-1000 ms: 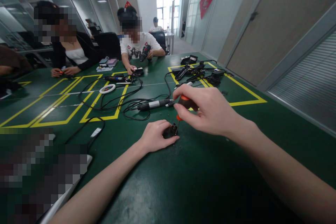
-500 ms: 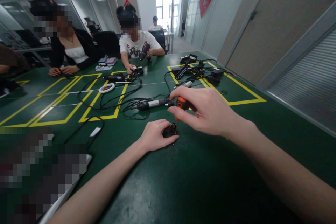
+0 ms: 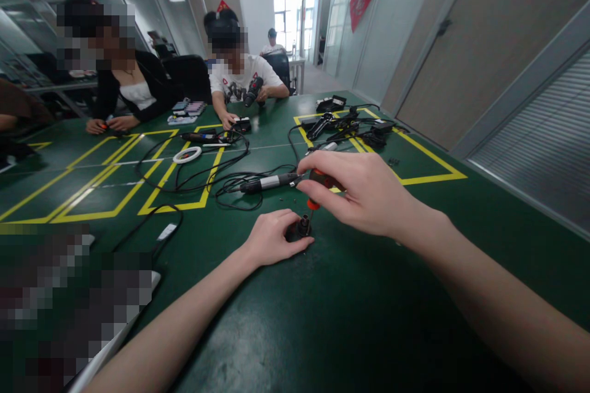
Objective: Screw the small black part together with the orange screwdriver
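Observation:
My right hand (image 3: 359, 193) is wrapped round the orange and black handle of a small screwdriver (image 3: 317, 187), held upright with its tip down on a small black part (image 3: 302, 227). My left hand (image 3: 274, 238) pinches that small black part against the green table (image 3: 350, 313), fingers curled round it. Just behind my hands lies a black and silver pen-shaped tool (image 3: 270, 182) on its black cable.
Black cables (image 3: 203, 175) loop over yellow taped rectangles. A white ring (image 3: 187, 154) lies at mid-left. More black tools and chargers (image 3: 348, 126) sit at the back right. Two people sit across the table handling tools; a third sits further back. A blurred object lies at lower left.
My right hand has turned slightly on the screwdriver handle, fingers shifting round it. My left hand and the small black part stay in place.

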`<state>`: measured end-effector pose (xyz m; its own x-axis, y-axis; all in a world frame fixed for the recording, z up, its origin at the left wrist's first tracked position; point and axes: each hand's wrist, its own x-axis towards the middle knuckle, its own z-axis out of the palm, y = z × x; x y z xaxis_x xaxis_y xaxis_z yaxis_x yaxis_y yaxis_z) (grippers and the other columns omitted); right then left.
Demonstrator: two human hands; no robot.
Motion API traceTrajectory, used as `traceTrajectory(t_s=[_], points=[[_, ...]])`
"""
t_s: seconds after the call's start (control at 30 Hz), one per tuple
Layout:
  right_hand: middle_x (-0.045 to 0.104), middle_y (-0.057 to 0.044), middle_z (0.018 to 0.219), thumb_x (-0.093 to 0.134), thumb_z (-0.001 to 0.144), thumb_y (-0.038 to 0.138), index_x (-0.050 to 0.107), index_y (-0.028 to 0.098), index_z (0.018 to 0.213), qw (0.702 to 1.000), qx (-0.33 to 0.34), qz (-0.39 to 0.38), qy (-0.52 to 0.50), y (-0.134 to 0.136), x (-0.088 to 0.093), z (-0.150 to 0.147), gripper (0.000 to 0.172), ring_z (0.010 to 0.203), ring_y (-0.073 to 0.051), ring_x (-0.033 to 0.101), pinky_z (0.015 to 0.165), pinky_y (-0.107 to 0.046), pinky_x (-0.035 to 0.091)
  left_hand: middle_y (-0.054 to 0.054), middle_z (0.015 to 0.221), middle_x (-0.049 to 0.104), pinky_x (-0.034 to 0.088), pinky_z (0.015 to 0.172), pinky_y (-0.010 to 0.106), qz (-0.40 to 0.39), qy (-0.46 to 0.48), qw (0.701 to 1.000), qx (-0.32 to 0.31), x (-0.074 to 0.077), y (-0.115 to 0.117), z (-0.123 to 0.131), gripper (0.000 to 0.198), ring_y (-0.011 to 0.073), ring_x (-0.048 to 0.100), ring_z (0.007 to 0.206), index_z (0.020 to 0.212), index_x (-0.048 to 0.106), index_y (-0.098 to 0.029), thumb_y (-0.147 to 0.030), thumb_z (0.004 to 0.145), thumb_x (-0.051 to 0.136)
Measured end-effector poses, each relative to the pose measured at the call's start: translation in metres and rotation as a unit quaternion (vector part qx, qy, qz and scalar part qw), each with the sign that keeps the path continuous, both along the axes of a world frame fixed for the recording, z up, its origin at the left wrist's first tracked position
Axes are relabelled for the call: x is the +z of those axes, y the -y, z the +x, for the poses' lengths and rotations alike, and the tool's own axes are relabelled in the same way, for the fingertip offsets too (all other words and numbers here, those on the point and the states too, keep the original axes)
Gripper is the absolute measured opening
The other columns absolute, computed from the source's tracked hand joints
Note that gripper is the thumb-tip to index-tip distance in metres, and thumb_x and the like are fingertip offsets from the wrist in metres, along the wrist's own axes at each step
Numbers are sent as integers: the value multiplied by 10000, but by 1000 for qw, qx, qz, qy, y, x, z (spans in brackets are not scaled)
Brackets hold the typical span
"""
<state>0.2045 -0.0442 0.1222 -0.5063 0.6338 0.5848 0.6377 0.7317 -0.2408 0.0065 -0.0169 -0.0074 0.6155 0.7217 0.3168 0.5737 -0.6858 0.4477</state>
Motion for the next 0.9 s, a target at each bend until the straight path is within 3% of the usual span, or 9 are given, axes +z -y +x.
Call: traceTrajectory(t_s=[0.17, 0.27, 0.5, 0.73, 0.9], points=[[718, -53, 907, 504, 973, 255, 654, 187, 1045, 999, 18, -20, -20, 0, 2, 1, 180, 732, -184, 608, 675, -289, 389, -36, 658, 542, 346, 566, 256, 0, -2, 1000, 3, 0, 0, 0, 301, 135, 528, 600, 752, 607, -199, -440, 855, 755], [704, -44, 894, 489, 927, 219, 638, 178, 1095, 998, 31, -41, -36, 2, 2, 1, 228, 716, -181, 590, 675, -291, 388, -34, 666, 561, 348, 573, 255, -6, -1, 1000, -1, 0, 0, 0, 272, 136, 526, 601, 797, 637, -194, -434, 861, 748], [636, -1, 690, 510, 1011, 440, 643, 184, 933, 999, -18, -36, -7, 2, 1, -1, 299, 588, -157, 513, 597, -283, 285, -25, 686, 583, 357, 584, 256, -7, -3, 1000, -2, 1, 0, 0, 258, 144, 535, 616, 818, 653, -191, -427, 860, 749], [652, -9, 770, 491, 913, 255, 619, 192, 1015, 999, -1, -39, -20, 3, 3, -1, 176, 613, -159, 513, 613, -277, 318, -31, 671, 570, 345, 568, 256, -7, -1, 1000, -4, -1, 0, 0, 276, 136, 523, 592, 814, 646, -193, -447, 865, 741], [609, 8, 687, 491, 966, 335, 617, 198, 910, 998, -9, -61, -20, 3, 3, -1, 194, 588, -153, 503, 607, -281, 293, -30, 674, 559, 344, 575, 254, -8, 4, 1000, -4, 0, 0, 0, 268, 135, 510, 595, 824, 640, -193, -440, 866, 737]])
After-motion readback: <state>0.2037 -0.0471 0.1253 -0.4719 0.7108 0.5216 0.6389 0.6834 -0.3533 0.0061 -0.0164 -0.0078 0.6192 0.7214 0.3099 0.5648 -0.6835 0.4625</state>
